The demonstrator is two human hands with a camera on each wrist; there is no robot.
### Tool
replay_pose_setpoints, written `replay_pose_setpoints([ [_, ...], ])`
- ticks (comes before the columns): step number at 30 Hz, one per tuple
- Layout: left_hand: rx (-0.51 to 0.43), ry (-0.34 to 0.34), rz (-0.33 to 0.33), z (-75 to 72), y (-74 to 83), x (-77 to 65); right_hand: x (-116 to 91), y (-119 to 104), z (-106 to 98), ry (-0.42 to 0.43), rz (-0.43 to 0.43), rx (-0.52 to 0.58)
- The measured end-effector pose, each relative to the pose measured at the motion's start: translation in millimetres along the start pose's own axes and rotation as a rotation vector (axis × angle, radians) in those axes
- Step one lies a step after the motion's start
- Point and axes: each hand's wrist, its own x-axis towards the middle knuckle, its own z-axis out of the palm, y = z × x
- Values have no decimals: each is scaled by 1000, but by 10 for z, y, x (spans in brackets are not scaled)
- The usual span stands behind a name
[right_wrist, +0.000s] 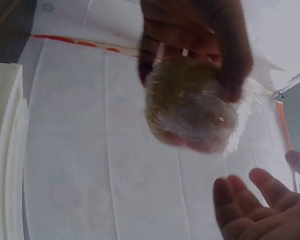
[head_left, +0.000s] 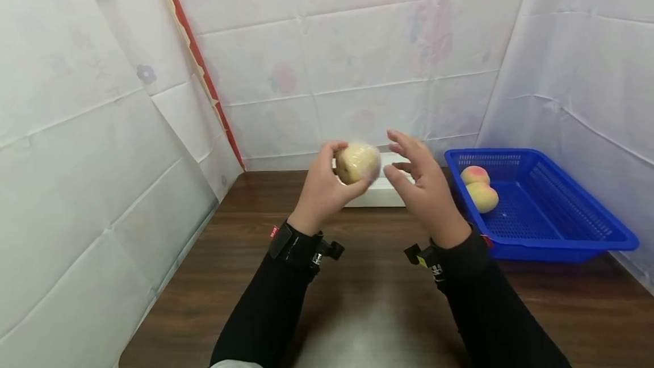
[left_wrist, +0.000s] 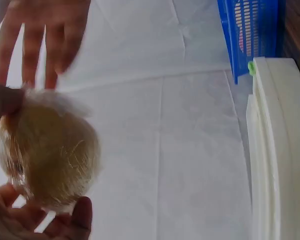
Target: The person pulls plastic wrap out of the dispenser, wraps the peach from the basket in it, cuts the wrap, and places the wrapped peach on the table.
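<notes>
My left hand (head_left: 324,189) grips a round, pale yellow fruit (head_left: 360,162) wrapped in clear plastic film, holding it up over the table. Fingers and thumb curl round its left side and underside. Loose, crinkled film sticks out from the wrapped fruit (left_wrist: 55,150) in the left wrist view. Just to the right, my right hand (head_left: 421,186) hovers with spread, slightly bent fingers and nothing in them. A gap shows between those fingers and the fruit (right_wrist: 190,105) in the right wrist view. Behind the hands stands a white box (head_left: 378,197), partly hidden by them.
A blue plastic basket (head_left: 552,243) stands at the right of the brown wooden table (head_left: 230,277). Two yellow-pink peaches (head_left: 482,196) lie at its left side. White patterned sheeting (head_left: 357,61) hangs behind and on both sides. The box (left_wrist: 285,150) has a small green piece at one end.
</notes>
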Motion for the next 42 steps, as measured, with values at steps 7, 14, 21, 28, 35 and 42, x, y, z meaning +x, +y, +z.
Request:
replay_pose_setpoints([
  [7,115,-62,226,136,157,-70,11,42,54,-180,120,72],
  [14,-14,25,172,327,145,-140,-15,201,224,-31,288,335],
  [21,-336,156,-8,542,59,-166,-72,156,482,4,307,228],
  [28,-376,260,-14,526,5,-132,-115,100,567,-29,280,289],
  [35,-423,222,-89,539,6,-131,-121,85,574,-5,300,265],
  [42,-537,247,-135,534,80,-142,-143,74,648,47,240,150],
])
